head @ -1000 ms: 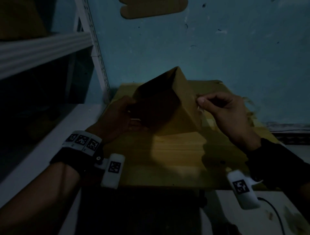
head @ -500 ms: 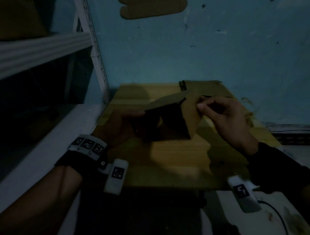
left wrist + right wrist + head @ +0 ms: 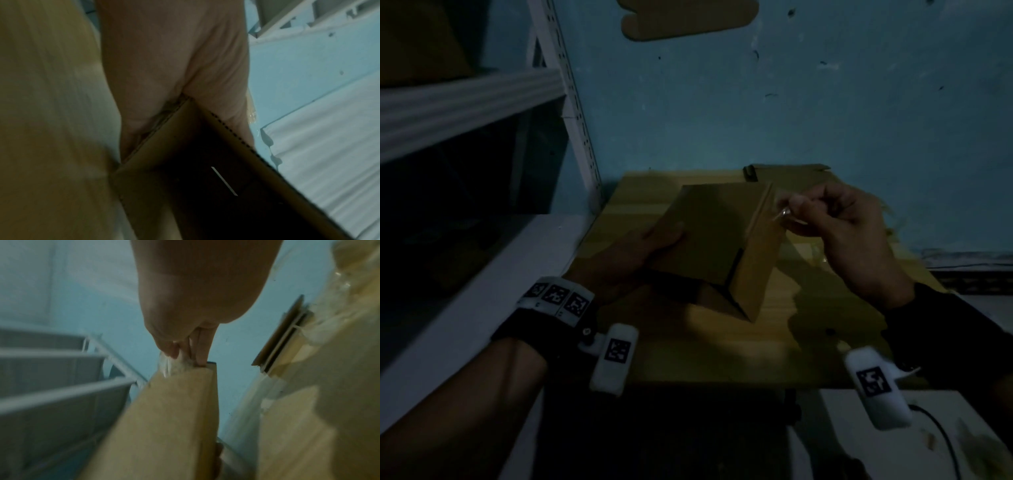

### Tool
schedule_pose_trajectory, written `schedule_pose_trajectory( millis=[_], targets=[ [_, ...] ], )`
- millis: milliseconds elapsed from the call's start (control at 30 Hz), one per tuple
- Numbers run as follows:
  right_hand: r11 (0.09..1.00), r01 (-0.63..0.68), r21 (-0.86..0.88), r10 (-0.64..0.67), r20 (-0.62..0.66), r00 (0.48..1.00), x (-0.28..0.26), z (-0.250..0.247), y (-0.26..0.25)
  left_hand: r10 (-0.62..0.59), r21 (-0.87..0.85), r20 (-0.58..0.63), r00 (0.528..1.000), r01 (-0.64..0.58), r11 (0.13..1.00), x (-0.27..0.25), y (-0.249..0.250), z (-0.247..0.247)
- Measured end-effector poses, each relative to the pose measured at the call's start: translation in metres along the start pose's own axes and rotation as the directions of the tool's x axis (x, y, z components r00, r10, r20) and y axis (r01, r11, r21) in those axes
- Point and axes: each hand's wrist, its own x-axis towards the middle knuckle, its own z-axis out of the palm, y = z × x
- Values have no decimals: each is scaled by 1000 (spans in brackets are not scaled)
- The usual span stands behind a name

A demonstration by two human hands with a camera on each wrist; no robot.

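Note:
A brown cardboard box is held tilted above a wooden tabletop. My left hand grips its left side, thumb on the top face. In the left wrist view the palm is against the box's corrugated edge. My right hand is at the box's upper right edge, pinching a bit of clear tape between thumb and fingers. The right wrist view shows the fingertips on the tape at the corner of the box.
A white metal shelf rack stands at the left against the blue wall. Flat cardboard lies at the table's back edge. A white surface with a black cable is at the lower right. The room is dim.
The box has turned and come down from a steep upright tilt, so a broad face now points up. My right hand stayed pinching at its right edge.

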Motion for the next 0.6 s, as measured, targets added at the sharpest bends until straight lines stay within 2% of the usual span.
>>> schedule_pose_trajectory(
  millis=[100, 333, 433, 600],
  targets=[
    [996, -37, 82, 40, -33, 999, 1, -3, -6, 28, 11, 14, 1000, -28, 1000, 1, 0, 0],
    [988, -70, 135, 81, -75, 994, 3, -11, -13, 33, -26, 71, 997, -31, 999, -3, -1, 0],
    [972, -114, 204, 140, -118, 983, 3, -8, -14, 34, -46, 49, 998, -32, 998, -4, -3, 3],
    [950, -193, 244, 218, -81, 973, 4, -9, -15, 16, -30, 16, 1000, -16, 999, -4, -1, 5]
  ],
)
